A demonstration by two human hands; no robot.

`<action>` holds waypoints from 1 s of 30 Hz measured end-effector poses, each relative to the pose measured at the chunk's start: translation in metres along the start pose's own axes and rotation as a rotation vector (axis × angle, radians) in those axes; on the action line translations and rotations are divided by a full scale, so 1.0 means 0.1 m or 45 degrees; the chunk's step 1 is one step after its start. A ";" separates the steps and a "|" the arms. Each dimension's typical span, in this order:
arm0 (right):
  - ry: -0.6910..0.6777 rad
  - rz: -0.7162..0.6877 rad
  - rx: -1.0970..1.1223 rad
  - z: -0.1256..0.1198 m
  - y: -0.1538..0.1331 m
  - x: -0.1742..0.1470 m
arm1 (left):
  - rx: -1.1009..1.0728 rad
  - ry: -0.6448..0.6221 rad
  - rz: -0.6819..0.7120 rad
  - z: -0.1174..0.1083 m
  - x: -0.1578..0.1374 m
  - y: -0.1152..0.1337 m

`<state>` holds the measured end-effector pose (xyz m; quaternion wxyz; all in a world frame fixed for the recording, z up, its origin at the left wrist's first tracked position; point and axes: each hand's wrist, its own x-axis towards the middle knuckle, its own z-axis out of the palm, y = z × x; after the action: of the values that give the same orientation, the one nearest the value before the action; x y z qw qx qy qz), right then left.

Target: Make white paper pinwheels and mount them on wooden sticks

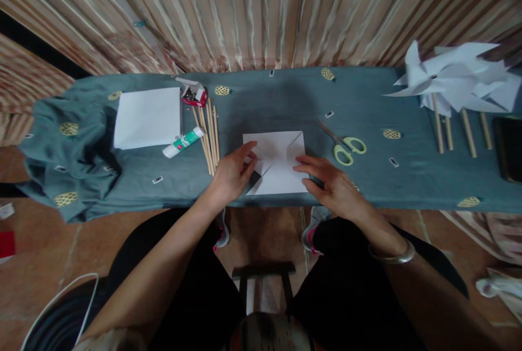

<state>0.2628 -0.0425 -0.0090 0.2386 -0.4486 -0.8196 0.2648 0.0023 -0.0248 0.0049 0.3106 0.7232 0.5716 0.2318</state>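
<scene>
White paper sheet (281, 163), head view: flat on the cloth-covered counter (359, 101), between the two hands. Left hand (234, 173) lies over the sheet's left edge, fingers bent; can't tell if it pinches the paper. Right hand (335, 183) is relaxed, fingertips resting on the sheet's right edge, not clenched, grasping nothing. Progress, my read: diagonal slits done at least at the far-right and near-left corners, with a gap open at the near-left one; far-left is partly behind fingers, can't confirm. No stick or pin on the sheet, no corner fastened to its middle, so that part looks undone. Left of sheet: loose sticks (210, 142), glue stick (183, 142), open red box (198, 98), paper stack (149, 117). Right of sheet: scissors (341, 150), then, well apart, paper pinwheels (452, 76) on sticks, apparently finished
</scene>
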 end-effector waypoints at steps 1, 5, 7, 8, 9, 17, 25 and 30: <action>0.006 -0.006 -0.008 0.00 0.00 0.00 | -0.009 -0.024 -0.021 0.00 0.02 0.00; 0.046 -0.019 -0.067 0.02 -0.04 0.00 | -0.060 -0.065 -0.107 0.02 0.07 0.05; 0.057 -0.045 -0.138 0.06 -0.11 0.01 | -0.089 -0.099 -0.153 0.01 0.10 0.08; 0.046 -0.067 -0.176 0.09 -0.15 0.02 | -0.106 -0.116 -0.173 0.00 0.11 0.09; 0.024 -0.095 -0.209 0.13 -0.19 0.03 | -0.128 -0.128 -0.191 0.00 0.12 0.10; -0.114 -0.129 -0.336 0.36 -0.40 0.16 | -0.346 -0.143 -0.294 0.01 0.19 0.04; -0.129 -0.162 -0.428 0.34 -0.40 0.17 | -0.362 -0.128 -0.277 0.02 0.20 -0.02; -0.125 -0.171 -0.448 0.36 -0.39 0.18 | -0.414 -0.160 -0.300 0.00 0.19 -0.01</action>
<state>0.2077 -0.0527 -0.0075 0.1332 -0.4142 -0.8920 0.1226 0.0057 -0.0064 0.0036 0.4832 0.6048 0.5868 0.2375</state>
